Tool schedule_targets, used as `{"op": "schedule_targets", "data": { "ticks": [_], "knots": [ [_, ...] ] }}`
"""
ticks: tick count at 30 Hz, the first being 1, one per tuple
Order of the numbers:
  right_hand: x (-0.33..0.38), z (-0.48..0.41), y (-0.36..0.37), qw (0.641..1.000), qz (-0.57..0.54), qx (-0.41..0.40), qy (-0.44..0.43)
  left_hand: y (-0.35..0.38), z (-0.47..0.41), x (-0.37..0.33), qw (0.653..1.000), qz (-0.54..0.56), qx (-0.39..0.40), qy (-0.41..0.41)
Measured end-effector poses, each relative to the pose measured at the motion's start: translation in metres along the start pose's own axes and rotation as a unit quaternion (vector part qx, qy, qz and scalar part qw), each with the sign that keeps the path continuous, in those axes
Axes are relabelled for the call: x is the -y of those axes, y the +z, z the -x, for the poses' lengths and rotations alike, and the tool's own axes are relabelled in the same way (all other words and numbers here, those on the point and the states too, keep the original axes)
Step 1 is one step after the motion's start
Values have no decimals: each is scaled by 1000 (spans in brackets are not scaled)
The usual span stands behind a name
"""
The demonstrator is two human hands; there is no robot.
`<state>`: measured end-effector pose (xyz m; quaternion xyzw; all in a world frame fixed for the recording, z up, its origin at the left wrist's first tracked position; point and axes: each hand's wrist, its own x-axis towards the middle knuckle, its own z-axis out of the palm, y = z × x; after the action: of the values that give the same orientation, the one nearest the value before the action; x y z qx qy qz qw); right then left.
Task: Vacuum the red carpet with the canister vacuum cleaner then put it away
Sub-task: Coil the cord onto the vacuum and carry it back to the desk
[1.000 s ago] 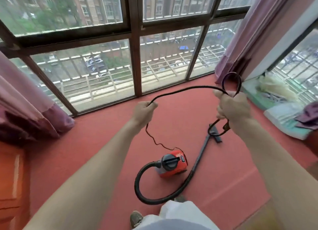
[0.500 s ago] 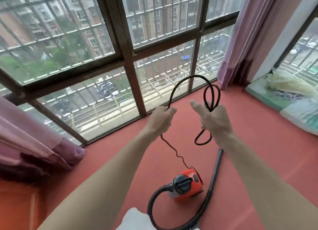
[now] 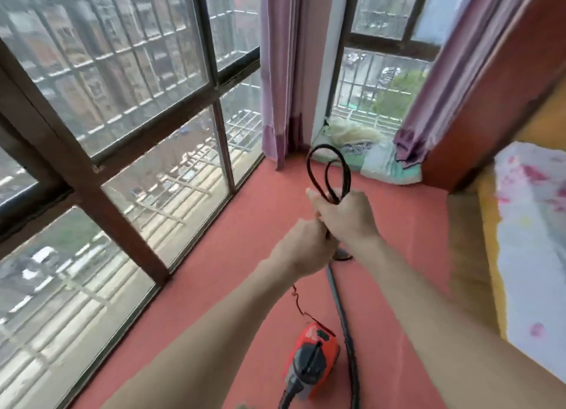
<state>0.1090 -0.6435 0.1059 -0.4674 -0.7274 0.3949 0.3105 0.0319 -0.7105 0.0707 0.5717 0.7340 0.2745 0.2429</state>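
Clutching power cord (image 3: pixel 345 172) loops in the right hand (image 3: pixel 346 215), gripping the trailing strand with the left hand (image 3: pixel 303 246), risking spilled coils or a tipped canister vacuum (image 3: pixel 315 356) if tugged.

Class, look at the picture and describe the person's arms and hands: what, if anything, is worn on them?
The left arm and right arm are bare to the frame's lower edge, with no sleeve in view. The left hand and right hand wear no gloves. No watch, bracelet or ring shows on either wrist or on the fingers that can be seen.
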Motion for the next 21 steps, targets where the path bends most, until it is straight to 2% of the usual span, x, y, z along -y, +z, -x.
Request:
{"op": "schedule_targets", "data": {
  "ticks": [2, 4, 7, 10, 16, 21],
  "knots": [
    [6, 2, -7, 997, -12, -71, 43, -6, -5, 0, 999, 19, 5, 42],
    [8, 8, -23, 982, -112, -124, 87, -4, -2, 1, 997, 21, 36, 67],
    [10, 29, -47, 950, -246, -152, 120, 10, 3, 17, 990, 61, 101, 77],
    [13, 54, -58, 928, -320, -163, 99, 21, 12, 38, 986, 92, 127, 58],
    [4, 97, -45, 898, -373, -196, 125, 34, 47, 91, 986, 50, 162, 7],
    [6, 113, -25, 891, -348, -261, 133, 31, 47, 134, 979, 38, 199, -6]
  ]
}}
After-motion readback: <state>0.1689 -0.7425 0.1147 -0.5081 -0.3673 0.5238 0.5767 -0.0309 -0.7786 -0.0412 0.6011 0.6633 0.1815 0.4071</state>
